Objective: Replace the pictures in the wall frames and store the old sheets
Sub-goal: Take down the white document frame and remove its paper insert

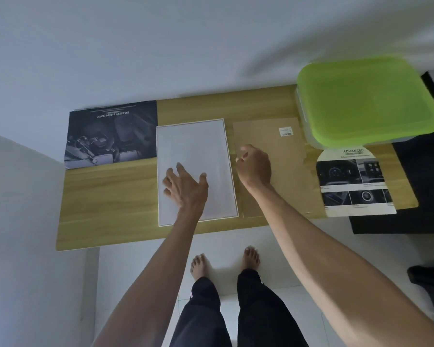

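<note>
While the frame point(196, 171) lies flat and lengthwise in the middle of the wooden table point(110, 204), its near edge sits close to the table's front edge and its far edge stops short of the wall point(161, 46), with bare wood between. The left hand point(186, 186) rests on the frame's pale face toward the near end, fingers spread wide and flat. The right hand point(254, 164) hovers just past the frame's right edge, over the brown backing board point(273, 156), fingers curled in loosely toward the thumb; whether it pinches anything cannot be told. The board lies just beside the frame, nearly parallel, with a narrow strip of wood between them and a small white label point(285, 131) near its far end. To the left, a dark poster point(110, 136) lies against the wall, its right edge just touching the frame's far left corner; the wood in front of it down to the table's front edge is bare. On the right, a printed sheet point(353, 184) with car pictures overhangs the table's front edge, its far end tucked under a clear box with a green lid point(366, 101) that fills the far right corner.
</note>
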A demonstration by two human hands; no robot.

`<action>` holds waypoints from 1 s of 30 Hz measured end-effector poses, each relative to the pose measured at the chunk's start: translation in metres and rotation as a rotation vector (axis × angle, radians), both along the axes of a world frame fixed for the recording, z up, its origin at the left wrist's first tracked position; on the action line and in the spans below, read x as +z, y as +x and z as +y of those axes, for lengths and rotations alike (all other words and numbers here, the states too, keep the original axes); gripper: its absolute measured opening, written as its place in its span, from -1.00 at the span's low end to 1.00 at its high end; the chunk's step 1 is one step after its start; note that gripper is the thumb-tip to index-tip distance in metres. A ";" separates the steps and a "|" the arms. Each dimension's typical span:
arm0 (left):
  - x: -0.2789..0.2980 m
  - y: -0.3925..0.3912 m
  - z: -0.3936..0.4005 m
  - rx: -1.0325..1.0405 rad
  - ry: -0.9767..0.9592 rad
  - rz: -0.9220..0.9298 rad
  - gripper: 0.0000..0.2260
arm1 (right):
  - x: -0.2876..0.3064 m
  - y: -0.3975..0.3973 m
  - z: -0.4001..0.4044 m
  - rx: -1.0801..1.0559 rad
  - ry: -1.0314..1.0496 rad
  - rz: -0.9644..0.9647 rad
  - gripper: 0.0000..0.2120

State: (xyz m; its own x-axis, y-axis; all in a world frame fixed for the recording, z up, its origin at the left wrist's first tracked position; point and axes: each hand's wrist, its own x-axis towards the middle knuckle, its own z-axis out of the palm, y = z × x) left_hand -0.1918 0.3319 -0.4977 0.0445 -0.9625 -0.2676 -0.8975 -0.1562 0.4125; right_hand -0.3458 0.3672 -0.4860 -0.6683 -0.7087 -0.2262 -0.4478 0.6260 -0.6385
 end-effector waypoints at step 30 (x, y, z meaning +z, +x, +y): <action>-0.016 0.051 -0.031 -0.078 0.020 0.038 -0.24 | -0.002 0.069 -0.038 -0.237 -0.198 -0.412 -0.68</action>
State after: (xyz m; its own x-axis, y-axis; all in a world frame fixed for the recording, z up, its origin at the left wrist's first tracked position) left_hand -0.1404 0.3013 -0.5134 -0.0405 -0.9571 -0.2870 -0.8911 -0.0953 0.4437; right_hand -0.2771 0.3292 -0.4880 -0.6996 -0.6042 -0.3814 0.0052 0.5295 -0.8483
